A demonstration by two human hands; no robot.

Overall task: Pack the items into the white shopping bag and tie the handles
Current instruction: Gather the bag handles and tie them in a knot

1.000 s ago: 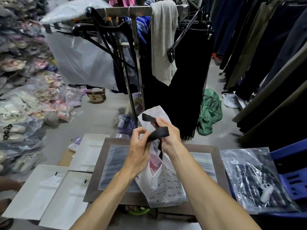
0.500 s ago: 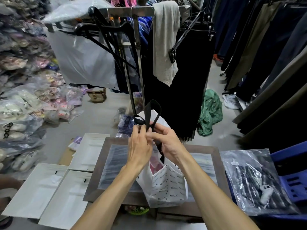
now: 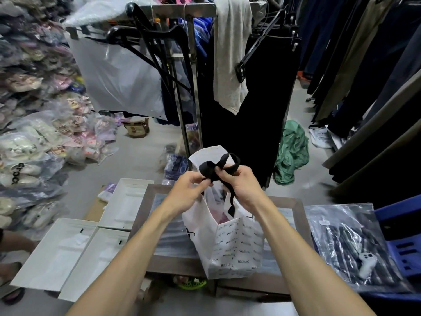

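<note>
White shopping bag (image 3: 230, 245) is stood upright on the grey-framed table (image 3: 145, 215), printed with small dark logos, mouth open with pinkish contents partly seen inside. Black handles (image 3: 218, 166) are crossed and looped above the bag mouth, partly knotted. Left hand (image 3: 189, 190) is closed as a pinch grip on one handle strand; right hand (image 3: 239, 183) is curled around the other, whose strap runs down into the bag. Clear plastic packet (image 3: 350, 242) is laid on the blue chair (image 3: 403, 238) to the right, white trays (image 3: 68, 252) on the left
</note>
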